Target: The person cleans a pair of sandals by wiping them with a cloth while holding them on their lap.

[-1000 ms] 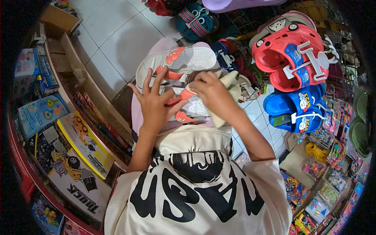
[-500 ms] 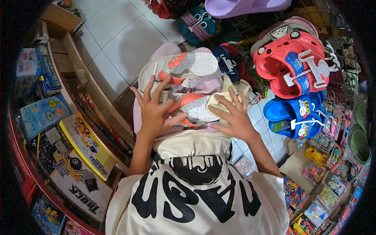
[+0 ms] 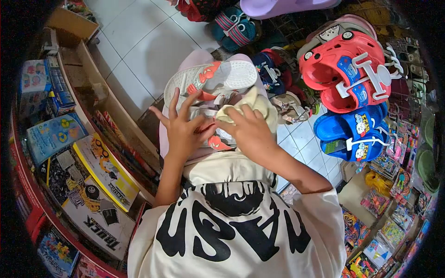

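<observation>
A pair of white sandals [image 3: 238, 74] with orange patterned straps lies in front of me, over pale pink footwear [image 3: 197, 59]. My left hand [image 3: 183, 127] pinches the strap of the nearer sandal [image 3: 218, 142] between thumb and forefinger, its other fingers raised. In my right hand [image 3: 252, 136] is a cream cloth [image 3: 257, 106], bunched under the fingers and pressed against that same strap beside my left fingertips. Much of the nearer sandal is hidden beneath both hands and the cloth.
Red clogs [image 3: 329, 69] and blue slippers [image 3: 350, 132] hang at the right on white hooks. Teal striped sandals [image 3: 234, 30] are at the top. Boxed toys [image 3: 88, 204] fill a curved wooden shelf [image 3: 116, 116] on the left. White floor tiles [image 3: 134, 32] lie beyond.
My right hand has moved left with the cloth, from the sandal's toe end to the strap, and its spread fingers have closed. My left hand stays nearly in place.
</observation>
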`<state>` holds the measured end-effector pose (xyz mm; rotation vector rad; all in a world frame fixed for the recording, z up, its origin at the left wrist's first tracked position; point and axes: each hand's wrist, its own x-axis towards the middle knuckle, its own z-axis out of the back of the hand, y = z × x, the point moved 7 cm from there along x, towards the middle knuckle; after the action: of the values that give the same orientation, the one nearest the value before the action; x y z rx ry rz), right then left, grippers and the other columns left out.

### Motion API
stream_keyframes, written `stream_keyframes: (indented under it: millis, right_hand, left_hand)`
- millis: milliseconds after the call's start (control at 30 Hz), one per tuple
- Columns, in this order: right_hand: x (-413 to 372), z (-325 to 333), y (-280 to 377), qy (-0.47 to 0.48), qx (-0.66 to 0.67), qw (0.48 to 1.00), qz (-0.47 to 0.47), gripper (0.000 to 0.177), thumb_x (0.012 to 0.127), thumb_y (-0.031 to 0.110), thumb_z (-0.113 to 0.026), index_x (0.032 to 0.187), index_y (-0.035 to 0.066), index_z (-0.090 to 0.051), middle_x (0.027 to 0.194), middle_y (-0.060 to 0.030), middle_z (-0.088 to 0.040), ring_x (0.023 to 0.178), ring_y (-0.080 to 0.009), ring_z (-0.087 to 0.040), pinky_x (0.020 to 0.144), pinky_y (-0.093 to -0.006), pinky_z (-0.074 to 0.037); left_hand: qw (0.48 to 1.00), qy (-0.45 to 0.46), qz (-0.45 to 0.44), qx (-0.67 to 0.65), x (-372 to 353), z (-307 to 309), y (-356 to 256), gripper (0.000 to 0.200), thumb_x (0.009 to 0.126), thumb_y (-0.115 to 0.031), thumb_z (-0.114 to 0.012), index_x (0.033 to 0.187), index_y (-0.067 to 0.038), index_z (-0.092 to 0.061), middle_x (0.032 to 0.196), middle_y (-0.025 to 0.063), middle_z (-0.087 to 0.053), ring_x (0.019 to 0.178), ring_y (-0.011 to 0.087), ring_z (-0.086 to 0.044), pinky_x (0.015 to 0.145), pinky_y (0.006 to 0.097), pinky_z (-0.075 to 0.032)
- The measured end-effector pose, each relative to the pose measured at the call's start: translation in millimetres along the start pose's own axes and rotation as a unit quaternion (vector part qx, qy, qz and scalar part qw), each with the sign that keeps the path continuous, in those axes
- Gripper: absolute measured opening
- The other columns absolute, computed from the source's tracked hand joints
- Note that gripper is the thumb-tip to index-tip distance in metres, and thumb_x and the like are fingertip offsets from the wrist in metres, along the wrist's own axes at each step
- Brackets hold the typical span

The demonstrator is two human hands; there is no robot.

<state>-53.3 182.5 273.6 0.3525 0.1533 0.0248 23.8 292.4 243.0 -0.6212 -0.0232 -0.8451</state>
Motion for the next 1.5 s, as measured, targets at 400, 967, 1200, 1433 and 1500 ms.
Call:
stream_keyframes:
  millis: [400, 967, 1200, 1433, 1500]
  right_hand:
    - [9.7, 25.3, 6.0, -0.067, -0.006, 0.998, 0.019, 0.035, 0.077, 0.008, -0.055, 0.109, 0.015, -0.068, 0.109, -0.0044, -0.057, 0.103, -0.0265, -0.051, 0.086, -0.0402, -0.04]
    - [3.7, -5.5, 14.7, 0.002, -0.111, 0.994, -0.024, 0.042, 0.077, 0.009, -0.057, 0.118, 0.011, -0.061, 0.12, -0.0072, -0.053, 0.104, -0.0295, -0.05, 0.083, -0.041, -0.041]
    - [1.1, 49.1, 31.6, -0.016, 0.002, 1.0, -0.007, 0.041, 0.074, 0.01, -0.059, 0.115, 0.011, -0.063, 0.117, -0.0068, -0.055, 0.101, -0.0274, -0.051, 0.08, -0.038, -0.042]
    - [5.7, 3.9, 17.0, 0.003, -0.065, 0.997, -0.032, 0.042, 0.072, 0.006, -0.06, 0.114, 0.01, -0.063, 0.114, -0.0074, -0.056, 0.098, -0.0291, -0.052, 0.079, -0.039, -0.045]
    - [-0.1, 10.5, 20.6, 0.069, -0.067, 0.995, -0.035, 0.044, 0.071, 0.006, -0.062, 0.115, 0.01, -0.063, 0.113, -0.0073, -0.056, 0.096, -0.0289, -0.052, 0.078, -0.039, -0.046]
  left_hand:
    - [0.999, -0.02, 0.019, -0.039, 2.8, 2.4, 5.8, 0.032, 0.063, -0.037, -0.08, 0.06, -0.014, -0.058, 0.132, -0.0016, -0.052, 0.136, 0.0364, -0.03, 0.101, 0.0759, 0.001]
    - [0.997, -0.034, 0.016, -0.06, 0.2, -4.4, 12.1, 0.028, 0.062, -0.037, -0.08, 0.061, -0.018, -0.06, 0.132, -0.0001, -0.052, 0.134, 0.0372, -0.033, 0.104, 0.072, -0.005]
    - [0.996, -0.034, 0.023, -0.084, 1.3, -2.1, 14.7, 0.027, 0.062, -0.036, -0.078, 0.062, -0.017, -0.059, 0.133, -0.0008, -0.051, 0.133, 0.0366, -0.034, 0.104, 0.0726, -0.004]
    - [0.997, -0.023, 0.019, -0.073, -0.2, -4.3, 11.0, 0.027, 0.063, -0.036, -0.078, 0.064, -0.017, -0.06, 0.133, -0.0004, -0.051, 0.133, 0.0356, -0.034, 0.105, 0.0719, -0.002]
    - [0.997, -0.024, 0.02, -0.077, -2.0, -3.4, 11.0, 0.027, 0.063, -0.037, -0.078, 0.064, -0.016, -0.06, 0.133, -0.0004, -0.052, 0.133, 0.0353, -0.035, 0.105, 0.072, -0.002]
